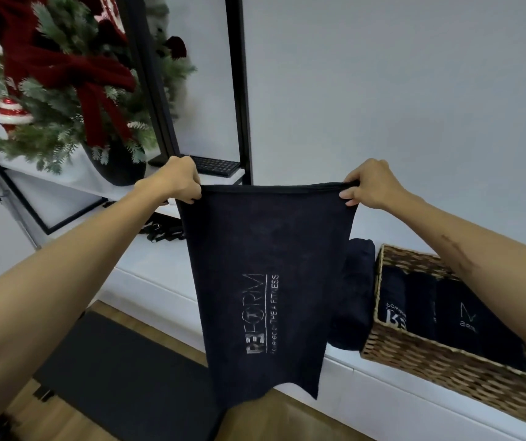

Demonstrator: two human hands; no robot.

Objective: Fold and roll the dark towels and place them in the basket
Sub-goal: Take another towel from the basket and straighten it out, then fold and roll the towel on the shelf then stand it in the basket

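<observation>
A dark towel (264, 249) with a pale printed logo hangs flat in the air in front of me. My left hand (178, 181) pinches its top left corner and my right hand (369, 184) pinches its top right corner, stretching the top edge taut. Its lower edge dangles over the front of a white bench (147, 265). To the right on the bench stands a wicker basket (446, 361) holding several rolled dark towels (420, 307). Another dark towel (355, 291) lies bunched between the hanging towel and the basket, partly hidden.
A decorated fir arrangement (64, 84) in a dark pot stands at the back left of the bench beside a black frame (239, 90). A keyboard (215, 167) lies behind my left hand. A dark mat (121, 377) covers the wooden floor below.
</observation>
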